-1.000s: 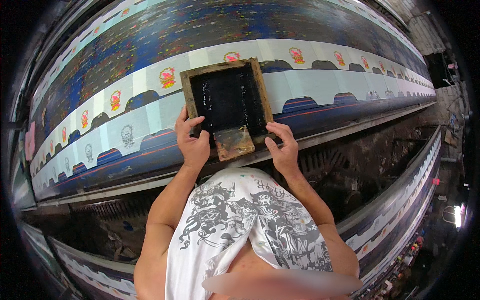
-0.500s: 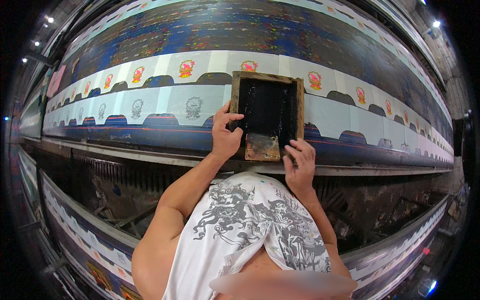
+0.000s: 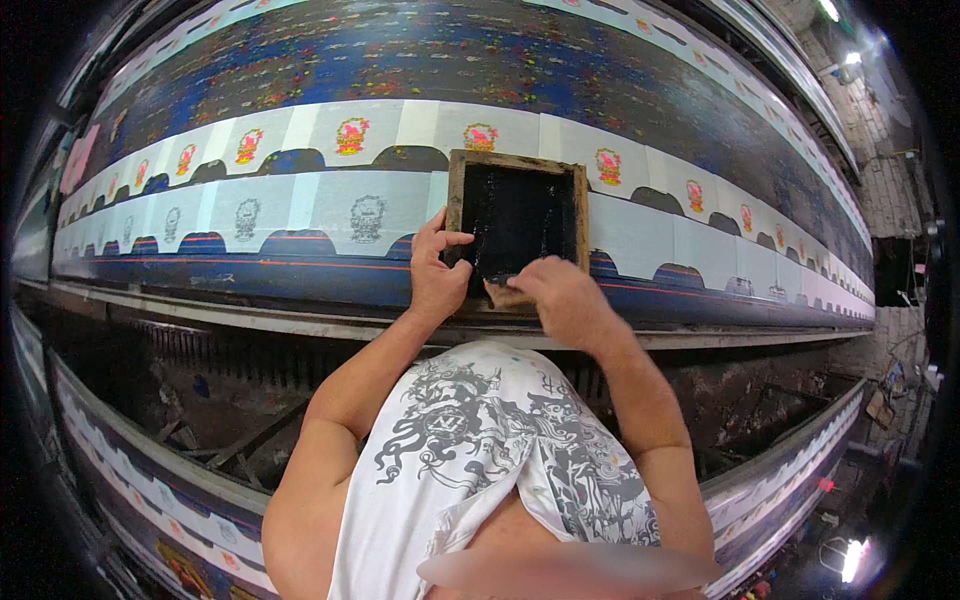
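Observation:
A wooden screen-printing frame (image 3: 582,215) with black ink across its inside lies on the pale fabric pieces at the near edge of the long table. My left hand (image 3: 440,275) grips its left side, index finger and thumb over the rim. In my right hand (image 3: 572,305) is a brownish, ink-stained squeegee (image 3: 505,294), pinched near the frame's front end. The squeegee is tilted, with its far edge down by the black ink. My right fingers partly cover it.
Fabric pieces with grey emblems (image 3: 367,218) run along the near row. Behind them, another row carries pink-and-yellow emblems (image 3: 351,136). The table surface (image 3: 400,60) is dark and paint-spotted. A metal rail (image 3: 700,340) edges its front, and another printed table (image 3: 190,500) stands behind me.
My right hand has moved left and closed on the squeegee, which was lying flat and is now tilted. My left hand keeps its hold on the frame. The whole view has shifted slightly.

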The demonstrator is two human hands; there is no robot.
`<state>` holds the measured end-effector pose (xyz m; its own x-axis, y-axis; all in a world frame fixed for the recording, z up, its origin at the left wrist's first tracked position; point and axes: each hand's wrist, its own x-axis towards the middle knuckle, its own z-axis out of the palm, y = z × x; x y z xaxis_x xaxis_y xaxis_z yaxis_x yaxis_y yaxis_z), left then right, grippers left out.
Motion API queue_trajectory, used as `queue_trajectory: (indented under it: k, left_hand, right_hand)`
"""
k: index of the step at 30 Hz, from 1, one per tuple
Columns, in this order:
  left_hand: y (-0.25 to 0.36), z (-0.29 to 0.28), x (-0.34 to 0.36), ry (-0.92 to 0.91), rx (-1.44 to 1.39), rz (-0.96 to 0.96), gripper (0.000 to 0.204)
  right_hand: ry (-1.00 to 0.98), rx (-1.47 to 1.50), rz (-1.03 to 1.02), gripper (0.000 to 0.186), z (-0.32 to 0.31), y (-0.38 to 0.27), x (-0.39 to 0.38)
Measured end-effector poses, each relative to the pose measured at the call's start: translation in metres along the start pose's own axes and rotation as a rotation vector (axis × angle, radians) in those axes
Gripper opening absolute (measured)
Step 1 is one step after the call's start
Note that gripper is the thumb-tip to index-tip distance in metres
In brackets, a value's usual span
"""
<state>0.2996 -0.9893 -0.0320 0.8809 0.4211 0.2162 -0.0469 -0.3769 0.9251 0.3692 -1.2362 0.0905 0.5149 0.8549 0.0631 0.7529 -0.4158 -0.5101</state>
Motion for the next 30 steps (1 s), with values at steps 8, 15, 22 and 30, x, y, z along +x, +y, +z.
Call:
queue_trajectory:
  k: [8, 15, 22, 30]
  left_hand:
    - [-0.002, -0.005, 0.002, -0.006, -0.199, -0.070, 0.035]
    - [-0.002, -0.007, 0.003, 0.005, -0.195, -0.066, 0.042]
    - [-0.002, -0.006, 0.003, 0.001, -0.202, -0.097, 0.046]
    - [0.003, -0.007, 0.003, -0.035, -0.005, -0.052, 0.053]
  right_hand:
    - [-0.132, 0.082, 0.098, 0.042, -0.041, 0.065, 0.084]
    - [0.212, -0.081, 0.113, 0.040, -0.020, 0.088, 0.109]
    - [0.254, -0.211, 0.045, 0.035, 0.019, 0.039, 0.057]
    - [0.222, -0.118, 0.057, 0.037, 0.041, -0.018, -0.002]
